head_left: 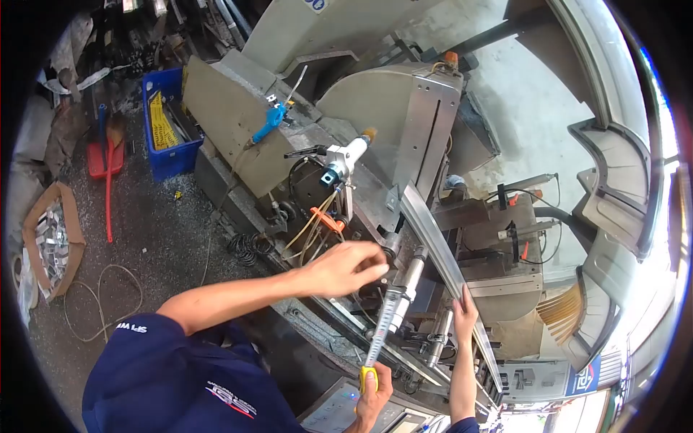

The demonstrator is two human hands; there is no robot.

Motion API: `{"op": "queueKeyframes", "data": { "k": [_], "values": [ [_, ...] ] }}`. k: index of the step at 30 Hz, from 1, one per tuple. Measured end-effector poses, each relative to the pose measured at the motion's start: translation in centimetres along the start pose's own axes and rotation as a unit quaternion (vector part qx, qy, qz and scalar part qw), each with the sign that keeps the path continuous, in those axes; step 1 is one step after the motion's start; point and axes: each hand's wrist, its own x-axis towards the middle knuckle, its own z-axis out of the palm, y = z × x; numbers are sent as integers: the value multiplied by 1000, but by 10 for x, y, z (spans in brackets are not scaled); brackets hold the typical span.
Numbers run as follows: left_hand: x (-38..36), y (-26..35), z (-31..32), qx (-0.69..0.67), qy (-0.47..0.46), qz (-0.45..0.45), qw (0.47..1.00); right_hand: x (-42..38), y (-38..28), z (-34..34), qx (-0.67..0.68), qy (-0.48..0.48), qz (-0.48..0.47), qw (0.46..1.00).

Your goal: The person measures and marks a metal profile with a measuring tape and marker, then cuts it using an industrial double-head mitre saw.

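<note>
Tape measure (369, 378) sits in the person's left hand (375, 395), low and closest to the body. The fingers are closed around its yellow case. Its blade (388, 317) is drawn out and runs away from that hand, upward and a little to the right, along the clamp cylinders of the saw machine (404, 115). The blade's far end reaches a co-worker's hand (345, 268), which comes in from the left on a bare forearm below a navy sleeve (137, 332). That hand is curled, with its fingertips pinched at the blade's tip.

The person's right hand (464, 315) is further out and to the right of the left one. It is laid against a long aluminium profile (433, 238), fingers stretched up along the edge. Whether it grips the profile or only steadies it cannot be told from this view. The profile's long axis runs diagonally, from near the saw guard above the hands down past the right hand toward the lower right. It lies roughly parallel to the blade and just to the right of it. The left hand is nearer the tape, and only the right touches the profile.

Far to the left of both hands, on the floor, stand a blue crate (170, 155) and a cardboard box (50, 245) of metal offcuts. A blue air gun (268, 123) rests on the machine, above the co-worker's hand.
</note>
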Motion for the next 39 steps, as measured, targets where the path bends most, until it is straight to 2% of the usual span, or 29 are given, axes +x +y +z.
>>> {"op": "queueKeyframes", "data": {
  "k": [1,3,5,8,9,11,13,15,17,19,21,23,24,25,26,27,28,29,31,32,35,37,39],
  "values": [
    [25,-14,4,72,0,40,997,-3,-2,-2,36,29,21,999],
    [81,-56,15,154,23,46,987,-12,3,-5,53,67,16,996],
    [136,-102,25,252,56,18,966,-24,-3,-5,73,94,19,993],
    [194,-128,33,359,23,-91,929,-45,-41,0,23,120,52,991],
    [204,-134,36,394,11,-118,911,-50,-52,4,5,132,74,989],
    [218,-159,44,437,18,-121,891,-56,-44,-4,58,150,61,985],
    [227,-174,42,436,-14,-137,889,-66,-28,-16,-7,175,1,984],
    [231,-175,39,464,-12,-146,873,-78,6,-37,2,200,32,979],
    [226,-167,41,495,-13,-160,854,-81,-5,-47,26,193,42,980],
    [211,-150,40,519,124,-142,834,-81,-11,-61,5,176,64,982],
    [188,-123,48,509,186,-127,831,-68,-19,-71,-157,198,-33,967],
    [181,-119,40,468,193,-69,859,-52,-25,-71,-140,213,-30,967],
    [179,-126,36,473,172,17,864,-43,-32,-69,-111,201,-24,973],
    [166,-102,39,371,157,90,911,-33,-44,-68,-112,186,-30,976],
    [143,-76,44,219,116,71,966,-27,-52,-65,-99,185,-4,978],
    [110,-33,57,103,56,0,993,-19,-52,-64,-114,179,-56,976],
    [83,-17,66,-37,-31,-7,999,-14,-51,-57,-96,180,-60,977],
    [58,-6,70,-34,-114,-31,992,-10,-51,-51,-81,175,-58,979],
    [4,12,77,-153,-286,-125,938,-10,-54,-30,-54,162,-46,984],
    [-17,16,87,-159,-316,-131,926,-9,-56,-22,-41,159,-42,985],
    [-66,12,121,-232,-343,-197,889,-10,-59,-5,-15,179,-34,983],
    [-85,4,138,-278,-320,-234,875,-14,-60,-3,-11,189,-39,981],
    [-100,4,158,-280,-263,-244,891,-19,-61,0,-12,198,-12,980]
  ]
}}
